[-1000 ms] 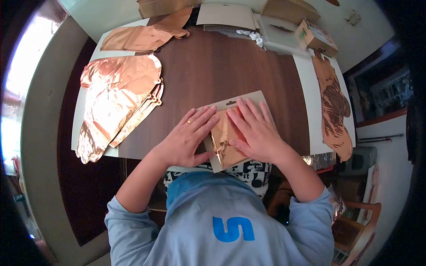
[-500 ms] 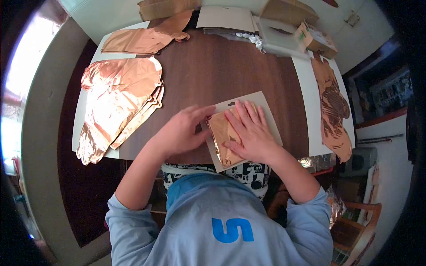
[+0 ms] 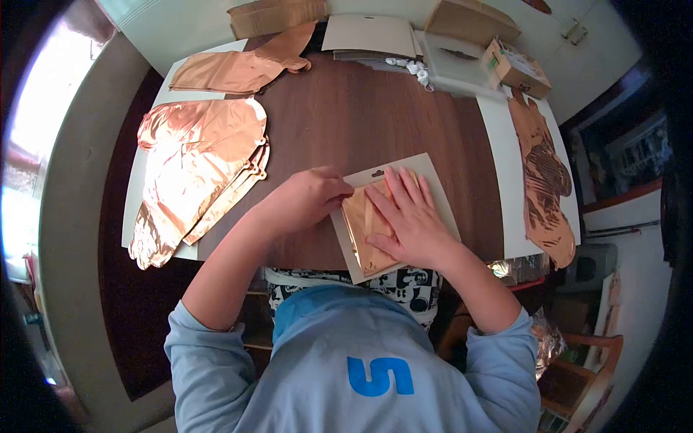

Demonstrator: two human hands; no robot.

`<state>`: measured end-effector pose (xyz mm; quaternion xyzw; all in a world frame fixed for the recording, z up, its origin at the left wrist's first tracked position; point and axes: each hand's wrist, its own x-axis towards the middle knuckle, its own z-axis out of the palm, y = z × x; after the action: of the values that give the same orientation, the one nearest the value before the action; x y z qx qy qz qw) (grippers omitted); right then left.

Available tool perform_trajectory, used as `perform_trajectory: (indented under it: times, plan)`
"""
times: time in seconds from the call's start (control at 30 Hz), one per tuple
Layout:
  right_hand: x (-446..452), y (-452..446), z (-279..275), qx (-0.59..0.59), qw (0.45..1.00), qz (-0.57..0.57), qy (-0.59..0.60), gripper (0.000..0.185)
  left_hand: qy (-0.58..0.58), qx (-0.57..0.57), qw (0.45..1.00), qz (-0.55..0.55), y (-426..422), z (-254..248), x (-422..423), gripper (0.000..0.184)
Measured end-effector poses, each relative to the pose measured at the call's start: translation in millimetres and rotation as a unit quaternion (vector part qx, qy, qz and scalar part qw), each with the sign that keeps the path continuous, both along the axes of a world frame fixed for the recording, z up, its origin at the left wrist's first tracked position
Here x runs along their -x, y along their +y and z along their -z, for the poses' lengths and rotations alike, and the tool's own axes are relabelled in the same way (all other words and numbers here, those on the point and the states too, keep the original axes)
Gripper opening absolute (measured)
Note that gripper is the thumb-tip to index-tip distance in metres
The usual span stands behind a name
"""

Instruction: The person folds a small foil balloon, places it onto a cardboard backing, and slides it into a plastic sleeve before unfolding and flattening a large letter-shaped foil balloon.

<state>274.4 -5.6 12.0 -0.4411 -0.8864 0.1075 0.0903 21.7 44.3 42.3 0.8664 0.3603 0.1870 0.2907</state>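
Observation:
A folded rose-gold foil balloon (image 3: 364,227) lies on a grey-beige backing card (image 3: 439,190) with a hanger slot, at the table's near edge. My right hand (image 3: 414,225) rests flat on the foil with its fingers spread, pressing it against the card. At the foil's upper-left corner my left hand (image 3: 310,196) is closed, thumb and fingertips pinched together at the edge. The fingertips hide exactly how much foil is between them.
Flat foil balloons (image 3: 198,159) lie in a pile on the left, with more foil (image 3: 238,66) behind. Another foil piece (image 3: 540,173) lies at the right edge. Stacked cards (image 3: 369,35), white ribbon (image 3: 411,67), clear plastic sleeves (image 3: 462,65) and a small box (image 3: 518,68) stand at the back.
My left hand has closed from loosely spread fingers to a pinch at the foil's upper-left corner. My right hand stays flat in nearly the same place.

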Motion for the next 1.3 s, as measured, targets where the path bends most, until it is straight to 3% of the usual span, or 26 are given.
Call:
perform_trajectory:
  times: [0.3,0.4,0.5,1.0,1.2,1.3]
  plan:
    - [0.5,-0.3,0.8,-0.004,1.000,-0.005,-0.016,0.080,0.032,-0.118,0.992,0.014,-2.2,10.5,2.5,0.024]
    - [0.4,-1.4,-0.7,-0.012,1.000,-0.010,-0.019,0.081,0.106,-0.185,0.977,0.013,-13.0,11.4,4.4,0.028]
    - [0.2,-2.4,-2.7,-0.013,1.000,-0.012,-0.011,0.080,0.088,-0.282,0.955,0.023,-20.3,16.4,2.6,0.030]
    - [13.1,-10.9,-6.6,-0.002,1.000,-0.020,-0.024,0.080,0.075,-0.344,0.935,0.049,-20.6,24.5,4.3,0.027]
    - [11.2,-11.8,-6.6,-0.001,0.999,-0.016,-0.031,0.079,0.129,-0.335,0.933,0.029,-33.1,17.0,-0.7,0.031]
    - [11.7,-12.0,-6.0,-0.001,0.999,-0.017,-0.041,0.079,0.083,-0.316,0.944,0.054,-39.9,9.0,-7.0,0.033]
